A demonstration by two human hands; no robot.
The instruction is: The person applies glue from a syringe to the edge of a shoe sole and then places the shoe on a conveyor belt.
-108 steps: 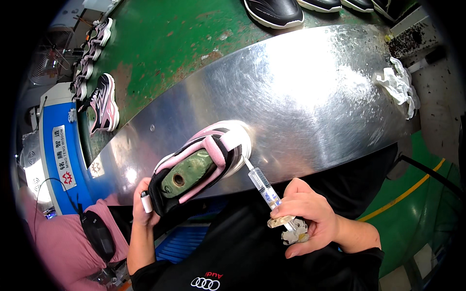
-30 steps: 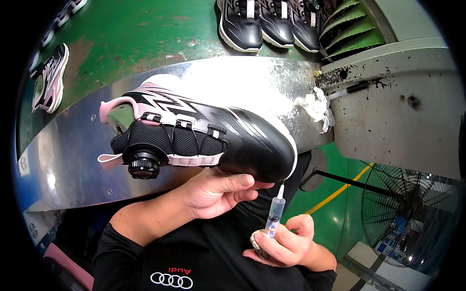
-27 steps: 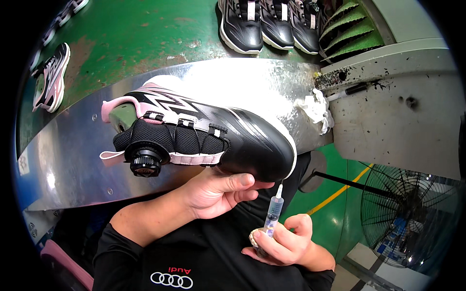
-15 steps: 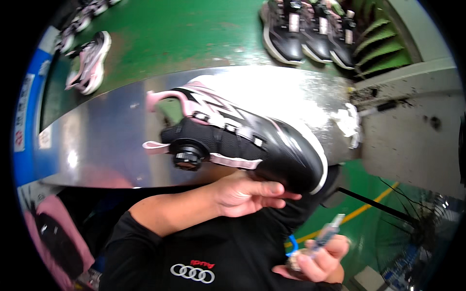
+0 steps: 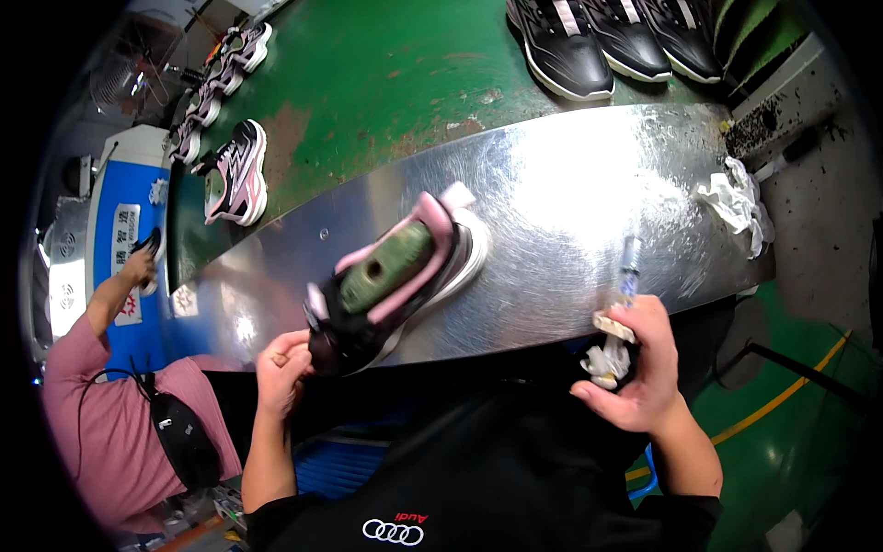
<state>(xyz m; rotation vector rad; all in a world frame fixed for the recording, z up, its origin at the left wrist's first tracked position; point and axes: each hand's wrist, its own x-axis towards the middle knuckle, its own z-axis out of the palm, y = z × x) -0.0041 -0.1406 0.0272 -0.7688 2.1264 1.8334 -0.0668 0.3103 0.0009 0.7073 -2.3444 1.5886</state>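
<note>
A black and pink shoe [image 5: 434,267] with a white sole rests tilted on the metal sheet, somewhat smeared by motion. A green shoe last [image 5: 391,267] with a round hole in its top fills its opening. The shoe's heel points to the far right, its front toward me. My left hand [image 5: 281,370] is closed, pinching the dark near-left end of the shoe. Over the sheet's front edge on the right, my right hand [image 5: 651,368] grips a slim clear syringe [image 5: 629,269], tip pointing away. Crumpled white material [image 5: 607,359] with a yellowish pad sits in the same hand.
The shiny metal sheet [image 5: 543,239] lies along the green bench [image 5: 386,110]. Black shoes [image 5: 566,55] stand at the back right; a pink-black shoe [image 5: 241,175] and several more stand left. Crumpled white paper [image 5: 736,204] lies at right. A co-worker in pink [image 5: 138,423] is at left.
The shoe has turned round, its front now toward me at left. My left hand has moved left to its front end. My right hand has risen to the sheet's edge with the syringe.
</note>
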